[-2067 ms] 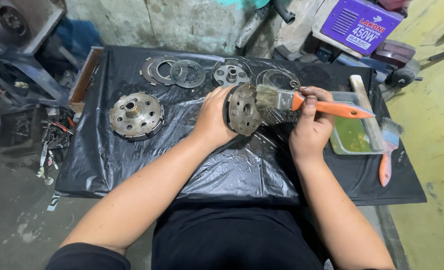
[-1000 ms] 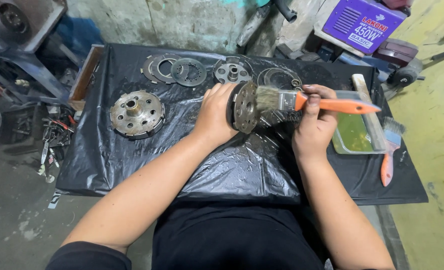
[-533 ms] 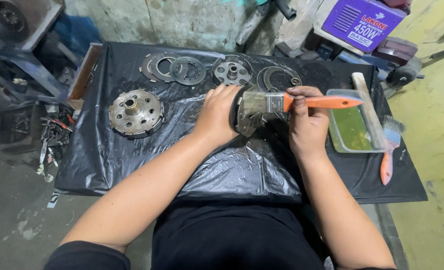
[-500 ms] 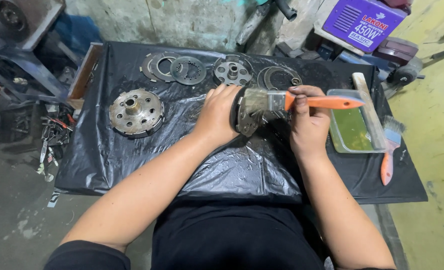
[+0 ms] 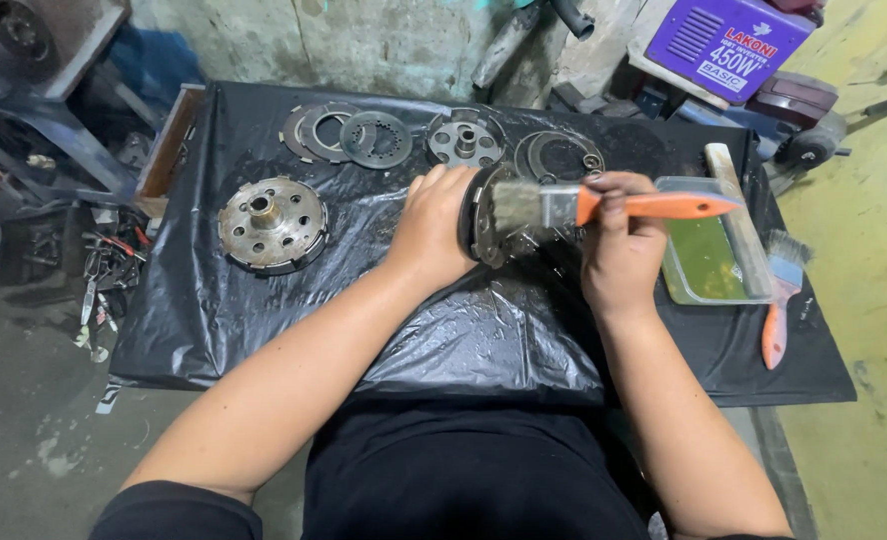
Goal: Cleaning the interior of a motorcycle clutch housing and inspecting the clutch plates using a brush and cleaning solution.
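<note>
My left hand (image 5: 436, 225) grips a round metal clutch part (image 5: 484, 225), holding it on edge above the black plastic sheet (image 5: 484, 330). My right hand (image 5: 619, 250) holds a paintbrush (image 5: 604, 205) with an orange handle, and its bristles press against the face of the part. A round clutch hub (image 5: 272, 222) with holes lies flat to the left of my hands.
Several clutch plates and rings (image 5: 349, 135), a small hub (image 5: 466, 140) and more rings (image 5: 556, 157) lie along the sheet's far edge. A clear tray of greenish liquid (image 5: 709, 255) sits at right with a second orange-handled brush (image 5: 779, 300) beside it. A purple box (image 5: 729, 45) stands behind.
The brush has shifted left across the part's face and its handle has levelled. My left hand has turned the part more on edge.
</note>
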